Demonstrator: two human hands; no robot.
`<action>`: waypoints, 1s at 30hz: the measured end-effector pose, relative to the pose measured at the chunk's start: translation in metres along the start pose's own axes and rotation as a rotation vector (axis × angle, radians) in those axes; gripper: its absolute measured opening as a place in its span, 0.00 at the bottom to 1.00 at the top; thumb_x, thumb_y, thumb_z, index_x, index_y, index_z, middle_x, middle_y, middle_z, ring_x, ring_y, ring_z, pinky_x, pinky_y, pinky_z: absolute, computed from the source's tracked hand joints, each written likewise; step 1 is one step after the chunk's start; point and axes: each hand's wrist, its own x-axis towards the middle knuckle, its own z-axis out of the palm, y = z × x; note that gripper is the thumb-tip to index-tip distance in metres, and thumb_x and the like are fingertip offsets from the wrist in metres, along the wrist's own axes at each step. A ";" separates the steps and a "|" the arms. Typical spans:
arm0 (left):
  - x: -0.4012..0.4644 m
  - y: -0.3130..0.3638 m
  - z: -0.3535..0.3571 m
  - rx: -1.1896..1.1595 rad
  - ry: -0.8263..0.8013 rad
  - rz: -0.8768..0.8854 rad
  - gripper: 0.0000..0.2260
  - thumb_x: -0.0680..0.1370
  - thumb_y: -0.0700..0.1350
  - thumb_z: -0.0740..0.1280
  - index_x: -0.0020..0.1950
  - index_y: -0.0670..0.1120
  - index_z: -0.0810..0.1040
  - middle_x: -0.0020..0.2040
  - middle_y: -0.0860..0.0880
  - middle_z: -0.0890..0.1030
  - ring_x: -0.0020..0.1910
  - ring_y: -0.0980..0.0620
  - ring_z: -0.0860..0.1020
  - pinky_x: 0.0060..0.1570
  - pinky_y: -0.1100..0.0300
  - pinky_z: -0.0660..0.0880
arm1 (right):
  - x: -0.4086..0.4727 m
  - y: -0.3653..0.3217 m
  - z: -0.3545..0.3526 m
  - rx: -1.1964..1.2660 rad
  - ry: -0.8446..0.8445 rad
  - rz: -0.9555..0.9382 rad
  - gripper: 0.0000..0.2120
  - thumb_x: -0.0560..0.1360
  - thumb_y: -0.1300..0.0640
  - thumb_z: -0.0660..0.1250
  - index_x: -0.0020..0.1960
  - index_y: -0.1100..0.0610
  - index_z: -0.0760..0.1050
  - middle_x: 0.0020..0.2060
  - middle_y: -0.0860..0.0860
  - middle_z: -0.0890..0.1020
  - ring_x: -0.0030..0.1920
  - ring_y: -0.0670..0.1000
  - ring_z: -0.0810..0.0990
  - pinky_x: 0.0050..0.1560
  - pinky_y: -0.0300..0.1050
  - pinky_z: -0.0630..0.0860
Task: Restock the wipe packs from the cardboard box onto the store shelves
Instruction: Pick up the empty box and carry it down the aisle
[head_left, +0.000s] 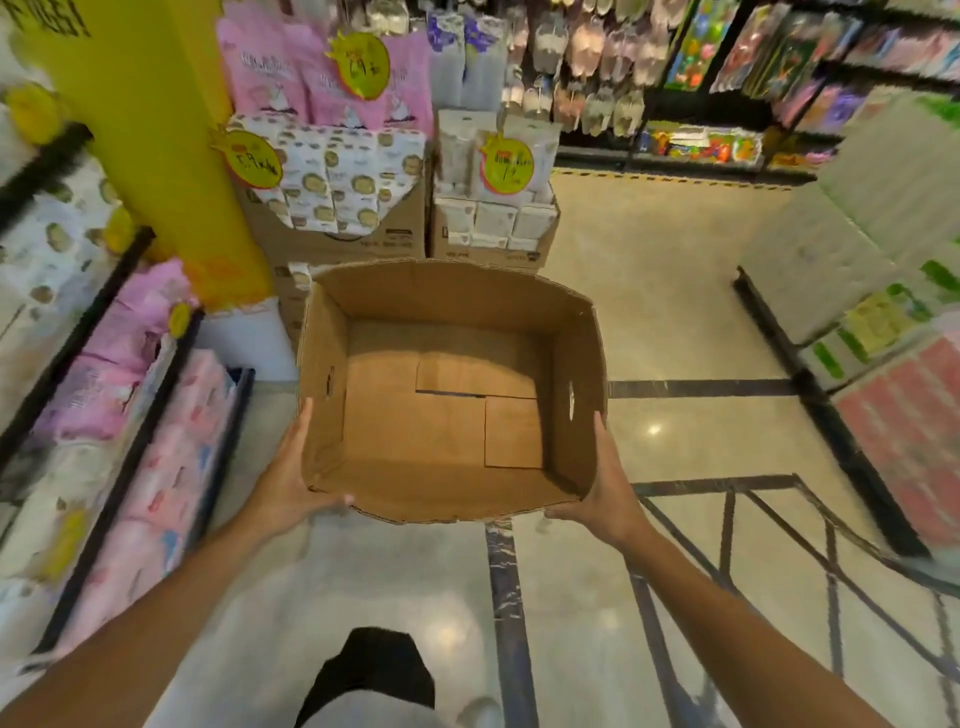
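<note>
- My left hand (283, 486) grips the near left corner of the box (452, 389): palm flat on the outer wall, thumb hooked under the near edge, fingers hidden behind the cardboard.
- My right hand (605, 493) grips the near right corner the same way, thumb under the edge, palm against the side wall.
- The box is held between both hands above the floor (675, 338), open side up. Its inside shows only bare bottom flaps; I see no packs in it. Each side wall has a handle slot.
- Left of me, shelves (119, 364) carry pink and white packs (104, 384), blurred.
- Beyond the box, against a yellow pillar (171, 156), open cartons (337, 228) hold white printed packs, with pink packs stacked behind and yellow price tags (252, 158) attached.
- Right of me, a low shelf holds white, green and red goods, blurred.
- Far back, dark racks (727, 78) hang with coloured items; details cannot be told.
</note>
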 end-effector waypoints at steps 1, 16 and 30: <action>0.005 -0.002 0.003 -0.018 0.008 -0.020 0.66 0.54 0.66 0.82 0.79 0.67 0.39 0.82 0.55 0.49 0.80 0.54 0.53 0.77 0.43 0.58 | 0.014 0.002 0.001 0.005 -0.027 -0.022 0.70 0.57 0.49 0.85 0.80 0.45 0.37 0.80 0.42 0.46 0.80 0.49 0.51 0.71 0.41 0.58; 0.179 -0.059 0.012 -0.054 0.002 -0.146 0.61 0.63 0.36 0.82 0.72 0.75 0.43 0.68 0.83 0.52 0.65 0.84 0.54 0.59 0.85 0.58 | 0.241 0.037 0.057 -0.007 -0.278 0.082 0.69 0.56 0.50 0.86 0.80 0.41 0.39 0.79 0.40 0.50 0.78 0.48 0.56 0.75 0.55 0.64; 0.337 -0.243 0.106 0.032 -0.094 -0.546 0.64 0.60 0.53 0.84 0.81 0.59 0.41 0.82 0.56 0.48 0.80 0.53 0.52 0.76 0.46 0.59 | 0.417 0.213 0.216 0.254 -0.445 0.332 0.46 0.75 0.57 0.74 0.79 0.38 0.46 0.74 0.35 0.62 0.71 0.40 0.69 0.58 0.41 0.80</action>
